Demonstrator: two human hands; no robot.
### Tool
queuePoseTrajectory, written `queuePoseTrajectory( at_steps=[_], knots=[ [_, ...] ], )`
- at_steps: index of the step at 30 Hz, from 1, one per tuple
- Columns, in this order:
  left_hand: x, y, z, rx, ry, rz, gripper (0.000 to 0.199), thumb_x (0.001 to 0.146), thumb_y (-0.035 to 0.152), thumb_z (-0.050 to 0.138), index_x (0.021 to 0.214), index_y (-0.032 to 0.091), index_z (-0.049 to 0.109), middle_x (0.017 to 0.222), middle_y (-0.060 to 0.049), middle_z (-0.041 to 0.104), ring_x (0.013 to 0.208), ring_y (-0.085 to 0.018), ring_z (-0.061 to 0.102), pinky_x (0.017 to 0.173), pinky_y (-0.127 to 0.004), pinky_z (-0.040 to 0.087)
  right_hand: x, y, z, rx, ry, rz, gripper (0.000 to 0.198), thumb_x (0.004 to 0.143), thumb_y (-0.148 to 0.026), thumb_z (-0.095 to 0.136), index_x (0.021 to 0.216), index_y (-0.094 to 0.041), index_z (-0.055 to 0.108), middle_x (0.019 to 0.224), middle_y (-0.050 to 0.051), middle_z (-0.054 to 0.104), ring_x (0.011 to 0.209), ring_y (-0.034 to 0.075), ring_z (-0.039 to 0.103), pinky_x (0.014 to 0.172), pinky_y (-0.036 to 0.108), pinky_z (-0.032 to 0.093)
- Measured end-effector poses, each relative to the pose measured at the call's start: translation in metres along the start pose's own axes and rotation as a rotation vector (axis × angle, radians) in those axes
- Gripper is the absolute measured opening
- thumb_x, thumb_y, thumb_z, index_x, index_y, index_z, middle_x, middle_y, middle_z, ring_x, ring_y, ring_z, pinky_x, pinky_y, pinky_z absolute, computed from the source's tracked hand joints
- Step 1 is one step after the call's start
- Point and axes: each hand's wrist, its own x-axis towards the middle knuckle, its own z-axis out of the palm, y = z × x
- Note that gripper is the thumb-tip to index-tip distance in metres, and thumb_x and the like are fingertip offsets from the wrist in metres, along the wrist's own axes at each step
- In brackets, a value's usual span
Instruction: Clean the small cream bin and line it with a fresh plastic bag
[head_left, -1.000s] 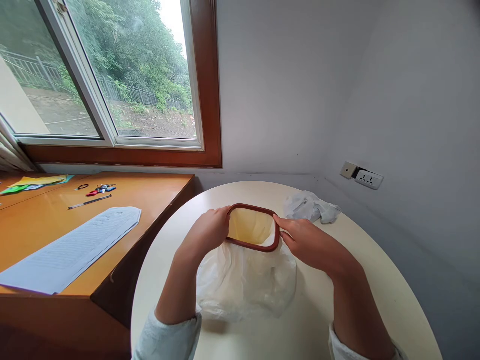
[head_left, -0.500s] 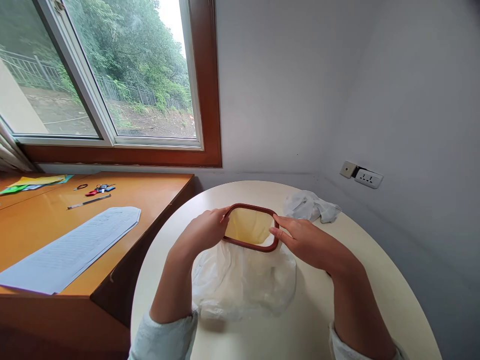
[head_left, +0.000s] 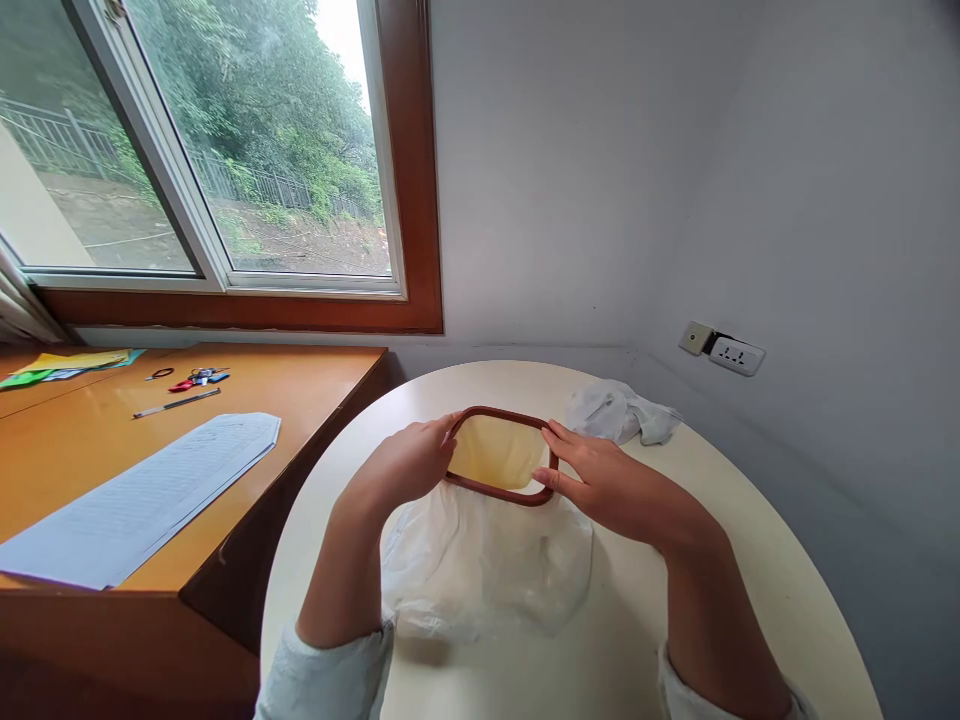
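Observation:
A small trash bin with a rounded rectangular brown rim (head_left: 501, 491) stands on the round table in front of me. A translucent white plastic bag (head_left: 487, 570) comes out from under the rim and drapes down around the outside. The bin's inside looks pale yellow. My left hand (head_left: 409, 460) is closed on the left end of the rim, its thumb mostly hidden. At the right end my right hand (head_left: 600, 480) grips the rim, fingertips on the far corner and thumb across the near part.
A crumpled plastic bag (head_left: 622, 412) lies on the round cream table (head_left: 757, 560) at the back right. Left of it, a wooden desk (head_left: 330, 380) bears papers (head_left: 150, 500), a pen (head_left: 176, 403) and keys (head_left: 201, 378). A wall socket (head_left: 736, 355) is on the right.
My right fingers and thumb have shifted slightly along the rim, with the thumb lower and farther over it. The left hand and the bin have hardly moved.

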Motion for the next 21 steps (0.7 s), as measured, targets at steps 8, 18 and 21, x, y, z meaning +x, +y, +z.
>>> queuePoseTrajectory(
  at_steps=[8,18,21],
  knots=[
    [0.0049,-0.0054,0.0061,-0.033,0.011,-0.028,0.043,0.084,0.026,0.033,0.125,0.032,0.045,0.095,-0.004,0.066,0.075,-0.018,0.060,0.057,-0.023,0.042,-0.0026,-0.0065,-0.0053,0.128,-0.017,-0.041,0.067,0.080,-0.063,0.039,0.135,-0.025,0.035,0.127,0.005,0.049,0.107,0.024,0.052,0.080,0.030,0.043],
    [0.0046,-0.0046,0.0075,0.020,0.023,-0.008,0.041,0.087,0.030,0.031,0.125,0.032,0.044,0.094,-0.005,0.066,0.073,-0.019,0.060,0.060,-0.026,0.042,-0.0002,-0.0045,-0.0045,0.135,-0.015,-0.043,0.062,0.079,-0.064,0.040,0.127,-0.025,0.046,0.126,0.007,0.048,0.105,0.025,0.052,0.079,0.030,0.042],
    [0.0032,-0.0022,0.0066,0.065,0.032,-0.029,0.041,0.087,0.033,0.031,0.125,0.031,0.044,0.087,-0.005,0.066,0.071,-0.021,0.059,0.059,-0.027,0.041,-0.0003,-0.0041,-0.0050,0.142,-0.001,-0.063,0.054,0.081,-0.060,0.041,0.122,-0.026,0.051,0.122,0.006,0.051,0.102,0.025,0.054,0.078,0.031,0.042]
  ],
)
